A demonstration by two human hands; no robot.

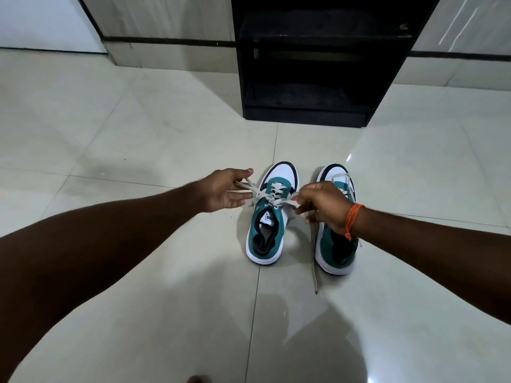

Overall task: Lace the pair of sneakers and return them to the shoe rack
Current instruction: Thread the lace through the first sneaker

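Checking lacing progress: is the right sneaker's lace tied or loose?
Loose: the right sneaker's lace end trails onto the floor.

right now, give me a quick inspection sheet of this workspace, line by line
surface: glossy pale tiled floor, reflective, dry as far as visible
job's things: left sneaker laced, lace ends being pulled out to both sides; right sneaker beside it, one loose lace trailing on the floor; black shoe rack ahead, shelves look empty though dark
clutter: nothing seen
grippers: left hand partly open, one lace end between the fingers; right hand closed on the other lace end, orange thread at the wrist
cables: nothing seen
surroundings: tiled walls with a dark strip behind the rack
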